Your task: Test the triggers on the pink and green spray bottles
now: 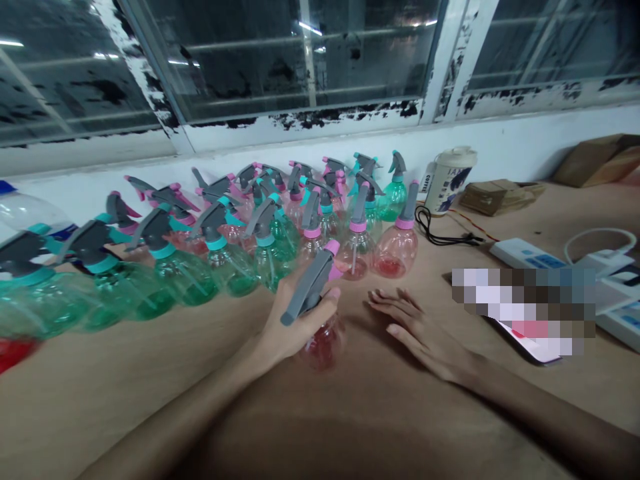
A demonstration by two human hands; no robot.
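Observation:
My left hand is wrapped round the neck of a pink spray bottle, just below its grey and pink trigger head. The bottle stands on the wooden table, tilted slightly if at all, and my fingers hide its collar. To its right, my right hand hovers low or rests over the tabletop with fingers stretched out, holding nothing. Just beyond the hands stand a pink spray bottle with red showing at its base and another pink spray bottle. Green spray bottles with teal collars line up to the left.
More pink and green spray bottles crowd toward the window wall. At the right are a paper coffee cup, a black cable, folded brown cardboard, a power strip and a phone, partly pixelated. Something red lies at the left edge.

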